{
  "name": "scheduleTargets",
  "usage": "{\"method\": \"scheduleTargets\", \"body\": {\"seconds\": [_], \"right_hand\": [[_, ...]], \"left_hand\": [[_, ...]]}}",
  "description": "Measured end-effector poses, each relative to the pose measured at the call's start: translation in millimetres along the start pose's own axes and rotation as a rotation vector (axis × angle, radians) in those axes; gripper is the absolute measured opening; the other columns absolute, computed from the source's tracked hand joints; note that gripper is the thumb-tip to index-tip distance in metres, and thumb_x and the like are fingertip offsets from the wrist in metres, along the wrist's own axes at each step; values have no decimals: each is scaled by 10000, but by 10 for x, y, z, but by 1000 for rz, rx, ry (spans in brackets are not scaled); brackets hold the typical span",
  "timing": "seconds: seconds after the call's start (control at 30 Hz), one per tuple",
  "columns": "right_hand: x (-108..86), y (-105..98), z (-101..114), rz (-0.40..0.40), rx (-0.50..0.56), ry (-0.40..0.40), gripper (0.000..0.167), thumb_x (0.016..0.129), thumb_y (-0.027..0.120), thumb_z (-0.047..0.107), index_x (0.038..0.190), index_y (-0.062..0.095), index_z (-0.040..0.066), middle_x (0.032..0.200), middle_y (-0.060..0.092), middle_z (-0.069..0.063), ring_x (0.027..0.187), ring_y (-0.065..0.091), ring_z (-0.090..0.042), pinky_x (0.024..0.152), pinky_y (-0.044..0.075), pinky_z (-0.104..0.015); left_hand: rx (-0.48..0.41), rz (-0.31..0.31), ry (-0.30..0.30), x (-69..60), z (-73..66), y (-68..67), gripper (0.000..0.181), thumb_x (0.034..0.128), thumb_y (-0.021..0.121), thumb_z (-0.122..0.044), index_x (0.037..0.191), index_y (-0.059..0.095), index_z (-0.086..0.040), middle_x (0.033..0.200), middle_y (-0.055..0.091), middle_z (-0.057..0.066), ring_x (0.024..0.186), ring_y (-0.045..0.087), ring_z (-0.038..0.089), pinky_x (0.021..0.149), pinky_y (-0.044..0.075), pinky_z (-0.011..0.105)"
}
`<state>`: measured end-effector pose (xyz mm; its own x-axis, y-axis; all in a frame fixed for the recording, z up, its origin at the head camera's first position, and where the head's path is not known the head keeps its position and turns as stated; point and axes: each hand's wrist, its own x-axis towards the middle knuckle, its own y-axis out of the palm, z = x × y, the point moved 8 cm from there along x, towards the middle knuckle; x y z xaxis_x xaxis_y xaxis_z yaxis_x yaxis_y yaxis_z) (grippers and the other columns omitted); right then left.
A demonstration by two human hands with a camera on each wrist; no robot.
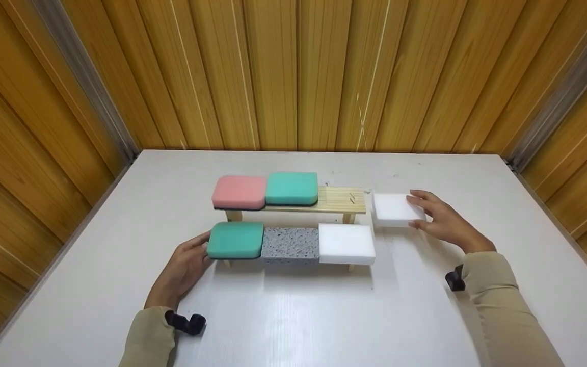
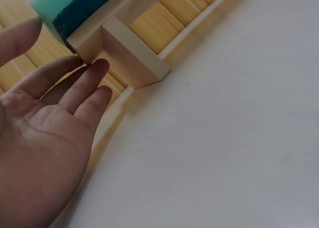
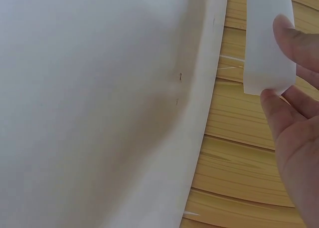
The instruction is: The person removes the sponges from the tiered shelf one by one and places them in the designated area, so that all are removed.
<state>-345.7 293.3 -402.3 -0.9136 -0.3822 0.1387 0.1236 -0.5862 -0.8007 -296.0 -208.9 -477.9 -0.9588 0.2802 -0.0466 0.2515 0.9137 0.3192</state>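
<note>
White tabletop [image 1: 293, 321], handheld white block [image 1: 394, 209]

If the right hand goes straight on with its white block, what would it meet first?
Likely the bare right end of the rear wooden bench, just beyond the held white block; height is unclear, so it might pass above.

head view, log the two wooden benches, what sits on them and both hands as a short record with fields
pale wooden rear bench: left to right, pink rounded sponge, turquoise rounded sponge
pale wooden front bench: left to right, green rounded sponge, gray speckled rectangular block, white rectangular block
left hand: at the front bench's left end
right hand: holds another white rectangular block, right of the rear bench
surface: white table
</note>
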Motion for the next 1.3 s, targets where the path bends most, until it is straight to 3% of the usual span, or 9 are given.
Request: {"method": "scheduleTargets", "body": {"seconds": [0.67, 0.8, 0.97, 1.3], "right_hand": [[-12, 155, -157, 92, -40, 64, 617, 890, 658, 89, 1401, 380, -115, 1473, 296, -321, 1337, 300, -539, 1084, 304, -641], [-29, 186, -192, 113, -44, 98, 620, 890, 652, 85, 1410, 373, -106, 1473, 291, -320, 1334, 304, -545, 1094, 279, -646], [-49, 211, -208, 128, -47, 116, 631, 892, 648, 88, 1415, 357, -111, 1475, 277, -330, 1355, 248, -546, 1104, 238, -660], [-58, 192, -198, 127, -59, 116, 706, 879, 676, 148, 1441, 322, -92, 1526, 215, -303, 1395, 164, -532, 1122, 167, -671]], "left_hand": [[-4, 31, 14, -2, 1, 13, 545, 994, 426, -84, 1486, 240, 59, 1599, 198, 130, 1481, 169, 231, 1108, 351, 202], [1, 55, 24, -2, -12, 26, 557, 995, 420, -83, 1485, 212, 80, 1600, 166, 166, 1449, 277, 159, 1100, 366, 191], [-3, 76, 40, 2, -28, 38, 562, 997, 416, -79, 1481, 194, 100, 1596, 137, 204, 1290, 465, -11, 1098, 376, 194], [-20, 102, 41, -2, -35, 34, 561, 1003, 401, -78, 1482, 172, 103, 1600, 106, 205, 1278, 477, -18, 1103, 376, 207]]}}
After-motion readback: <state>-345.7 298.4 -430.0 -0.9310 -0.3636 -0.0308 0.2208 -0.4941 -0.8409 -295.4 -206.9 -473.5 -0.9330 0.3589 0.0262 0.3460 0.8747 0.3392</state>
